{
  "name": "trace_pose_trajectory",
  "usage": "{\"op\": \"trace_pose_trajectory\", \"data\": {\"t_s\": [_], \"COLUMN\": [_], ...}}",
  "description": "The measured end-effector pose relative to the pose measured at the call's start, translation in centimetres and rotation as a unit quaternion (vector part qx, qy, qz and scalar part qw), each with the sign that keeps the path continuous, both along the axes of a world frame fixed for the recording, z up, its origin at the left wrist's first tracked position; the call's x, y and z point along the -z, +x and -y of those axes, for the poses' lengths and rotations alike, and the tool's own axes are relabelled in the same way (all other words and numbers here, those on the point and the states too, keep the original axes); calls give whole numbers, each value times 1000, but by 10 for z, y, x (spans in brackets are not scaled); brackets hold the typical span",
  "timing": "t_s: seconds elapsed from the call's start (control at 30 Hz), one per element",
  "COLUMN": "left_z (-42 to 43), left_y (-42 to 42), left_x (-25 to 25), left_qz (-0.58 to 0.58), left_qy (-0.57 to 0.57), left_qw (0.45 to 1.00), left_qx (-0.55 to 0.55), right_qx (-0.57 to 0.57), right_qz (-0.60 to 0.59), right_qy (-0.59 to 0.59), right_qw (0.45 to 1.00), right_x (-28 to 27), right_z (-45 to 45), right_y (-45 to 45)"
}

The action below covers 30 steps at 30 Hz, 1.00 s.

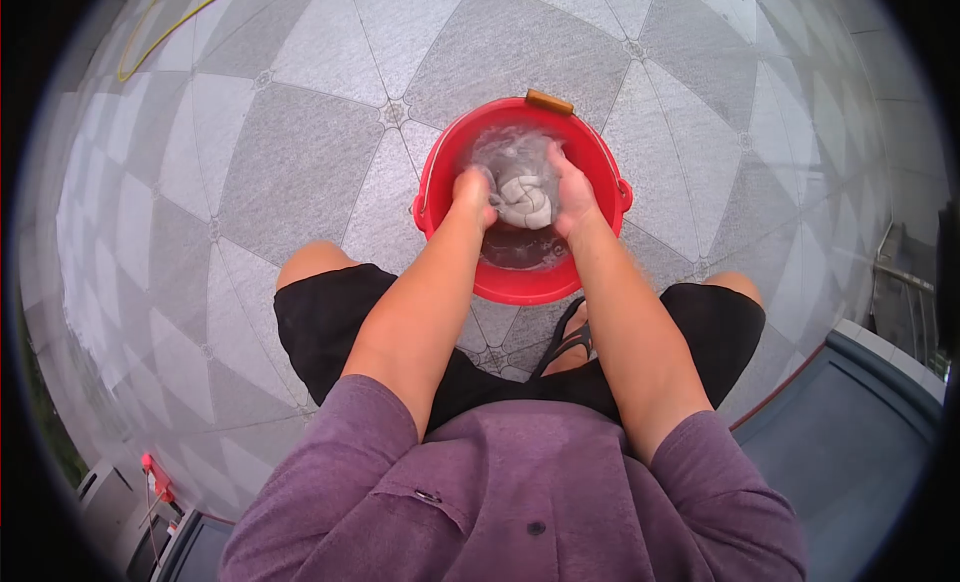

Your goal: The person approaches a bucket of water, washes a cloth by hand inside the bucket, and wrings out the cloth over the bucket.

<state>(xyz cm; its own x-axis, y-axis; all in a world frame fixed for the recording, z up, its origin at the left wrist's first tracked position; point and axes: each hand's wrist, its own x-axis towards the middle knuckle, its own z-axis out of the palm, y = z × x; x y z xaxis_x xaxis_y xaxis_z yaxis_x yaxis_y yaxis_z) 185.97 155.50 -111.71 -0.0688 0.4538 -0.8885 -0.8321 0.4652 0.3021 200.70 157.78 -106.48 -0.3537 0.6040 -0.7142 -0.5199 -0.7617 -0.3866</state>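
Observation:
A red bucket (470,122) stands on the tiled floor in front of me, with dark water (525,250) in it. Inside it, a wet, pale grey cloth (525,202) is bunched up, its light folds facing me and a thinner, blurred grey part spread behind. My left hand (476,194) grips the cloth from the left, fingers curled into it and partly hidden. On the other side my right hand (572,190) holds it, thumb pointing away from me. Both hands are below the bucket's rim.
The bucket's handle, with its wooden grip (549,103), lies against the far rim. A yellow hose (180,24) runs over the tiles at the far left. My knees flank the bucket, and a sandalled foot (568,347) is close to its near side. A dark grey panel (840,442) lies at lower right.

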Motion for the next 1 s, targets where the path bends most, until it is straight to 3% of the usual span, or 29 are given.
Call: {"op": "trace_pose_trajectory", "data": {"t_s": [0.07, 0.2, 0.27, 0.33, 0.37, 0.43, 0.5, 0.53, 0.6, 0.67, 0.7, 0.73, 0.77, 0.8, 0.9, 0.93, 1.0], "left_z": [-8, -3, -12, -4, 2, 11, 22, 26, 15, 9, 9, 10, 5, -2, 4, 4, 1], "left_y": [-8, -20, -19, 2, 2, -1, 1, 3, 3, 7, 14, 25, 29, 23, 13, 11, 5], "left_x": [31, 26, 6, -45, -56, -68, -41, -25, -28, -37, -44, -65, -77, -69, -52, -63, -25], "left_qz": [20, 19, 115, 34, 96, 219, 199, 188, 79, -32, -74, -117, -162, -161, -142, -135, -125], "left_qy": [45, 140, 201, 230, 244, 269, 275, 279, 147, 5, 0, -5, -5, -11, -35, -29, 18], "left_qw": [994, 984, 967, 969, 963, 937, 941, 942, 986, 999, 997, 991, 982, 983, 988, 990, 991], "left_qx": [93, 106, 108, 85, 69, 37, -1, -20, -13, -7, 25, 59, 94, 89, 53, 30, -47], "right_qx": [-7, -17, -56, -97, -117, -165, -178, -179, -176, -133, -112, -125, -160, -195, -210, -242, -302], "right_qz": [1, 130, 249, 347, 392, 473, 525, 543, 580, 580, 575, 627, 623, 618, 700, 687, 655], "right_qy": [41, 148, 285, 411, 468, 470, 484, 474, 454, 357, 307, 276, 251, 224, 210, 179, 119], "right_qw": [999, 980, 924, 837, 784, 727, 677, 669, 653, 721, 750, 718, 723, 728, 649, 661, 682], "right_x": [-24, -78, -74, -87, -95, -103, -90, -79, -59, -37, -25, -7, 6, 16, 34, 41, 50], "right_z": [16, 60, 71, 84, 88, 87, 73, 65, 46, 26, 14, -2, -8, -13, 2, 5, 12], "right_y": [-13, -47, -57, -67, -72, -78, -76, -74, -69, -61, -56, -41, -30, -25, -32, -29, -21]}}
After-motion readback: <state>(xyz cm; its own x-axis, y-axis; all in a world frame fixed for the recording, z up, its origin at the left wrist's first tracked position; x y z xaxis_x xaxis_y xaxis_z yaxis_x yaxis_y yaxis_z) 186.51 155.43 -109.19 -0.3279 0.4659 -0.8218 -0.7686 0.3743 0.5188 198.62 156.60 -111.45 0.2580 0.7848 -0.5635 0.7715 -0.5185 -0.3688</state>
